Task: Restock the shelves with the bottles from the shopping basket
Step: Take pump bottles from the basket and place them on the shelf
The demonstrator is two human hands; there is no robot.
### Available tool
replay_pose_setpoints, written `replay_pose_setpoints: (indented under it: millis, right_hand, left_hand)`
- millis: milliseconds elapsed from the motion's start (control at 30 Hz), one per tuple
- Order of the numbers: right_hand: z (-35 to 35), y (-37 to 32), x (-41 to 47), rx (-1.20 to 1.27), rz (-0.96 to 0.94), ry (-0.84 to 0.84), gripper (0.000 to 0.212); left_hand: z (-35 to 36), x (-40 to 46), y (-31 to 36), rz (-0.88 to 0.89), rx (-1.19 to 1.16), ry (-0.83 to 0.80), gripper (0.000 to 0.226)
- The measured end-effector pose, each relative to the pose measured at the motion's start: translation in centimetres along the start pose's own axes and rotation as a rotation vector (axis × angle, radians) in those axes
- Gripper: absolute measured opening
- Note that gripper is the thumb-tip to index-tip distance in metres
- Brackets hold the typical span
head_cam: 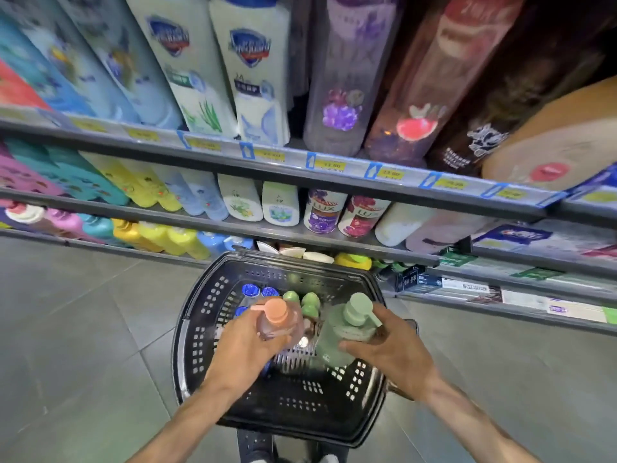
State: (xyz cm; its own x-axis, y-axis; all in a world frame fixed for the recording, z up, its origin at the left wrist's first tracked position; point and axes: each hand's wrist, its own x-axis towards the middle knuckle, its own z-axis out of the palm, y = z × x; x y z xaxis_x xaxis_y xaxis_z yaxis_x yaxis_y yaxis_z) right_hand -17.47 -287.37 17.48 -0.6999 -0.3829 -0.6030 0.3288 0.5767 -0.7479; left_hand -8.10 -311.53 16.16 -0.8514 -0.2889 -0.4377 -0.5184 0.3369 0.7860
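A black shopping basket stands on the floor in front of the shelves. Above it, my left hand grips an orange-pink pump bottle by its body. My right hand holds a pale green pump bottle beside it. Both bottles are upright and lifted over the basket. Inside, at the far end, stand blue-capped bottles and green-capped bottles. The shelves above carry rows of body-wash bottles.
Several shelf levels run across the view, packed with bottles; price tags line their front edges. Boxed goods fill the lower right shelves. Grey floor tiles spread to the left and right of the basket. My shoes show at the bottom edge.
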Motion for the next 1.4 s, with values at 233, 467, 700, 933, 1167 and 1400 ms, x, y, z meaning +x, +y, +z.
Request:
replay_pose_setpoints:
  millis: [233, 467, 700, 933, 1167, 1400]
  right_hand:
    - [-5.9, -6.7, -4.8, 0.023, -0.090, 0.038, 0.069]
    - [-12.1, -12.4, -10.6, 0.040, -0.158, 0.120, 0.058]
    - [-17.8, -18.1, -17.2, 0.007, -0.236, 0.193, 0.046]
    - [-22.9, -23.1, -23.3, 0.018, -0.329, 0.245, 0.064]
    - [-27.2, -27.4, -27.8, -0.046, -0.432, 0.314, 0.050]
    - [-29.3, -29.5, -28.4, -0.055, -0.474, 0.368, 0.053]
  left_hand:
    - [-2.5, -2.7, 9.2, 0.100, 0.046, -0.039, 0.040]
    - [-4.6, -5.0, 19.2, 0.242, 0.127, -0.021, 0.046]
    - [-6.6, -7.9, 28.1, 0.335, 0.146, -0.009, 0.046]
    - [-9.4, -10.9, 37.7, 0.510, 0.106, -0.032, 0.056]
    - [-11.2, -11.6, 47.5, 0.681, 0.023, 0.081, 0.054]
    - [-10.3, -9.1, 52.8, 0.778, 0.064, 0.198, 0.052]
